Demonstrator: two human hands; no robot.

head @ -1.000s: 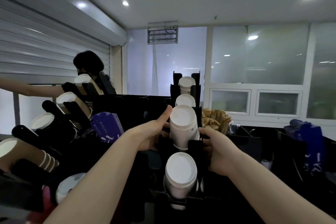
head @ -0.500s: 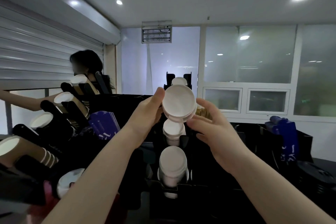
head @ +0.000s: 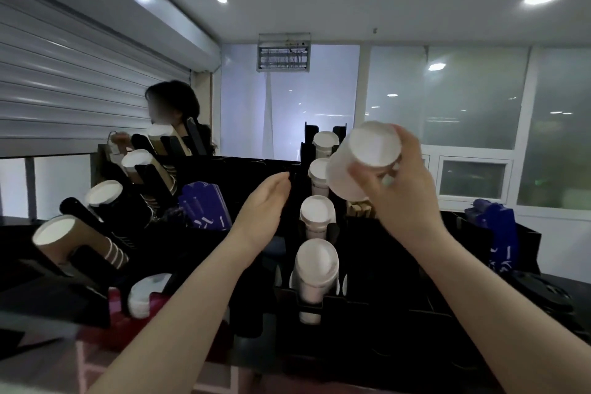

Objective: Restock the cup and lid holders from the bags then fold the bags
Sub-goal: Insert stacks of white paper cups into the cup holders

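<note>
Head: right hand (head: 407, 201) grips one cup stack (head: 364, 160); four in holder (head: 334, 302)

White is seen on the stack of cups (head: 364, 160) raised at one o'clock of the black holder (head: 351, 304), and on the cups (head: 315, 269) slotted in that holder. At nine o'clock, brown cups (head: 80, 243) with white ends are banded with white stripes. Deep blue sleeves (head: 204, 211) with white markings are shown at ten o'clock, and further blue ones (head: 499, 233) at three o'clock. A red box (head: 113, 307) is seen at eight o'clock.
</note>
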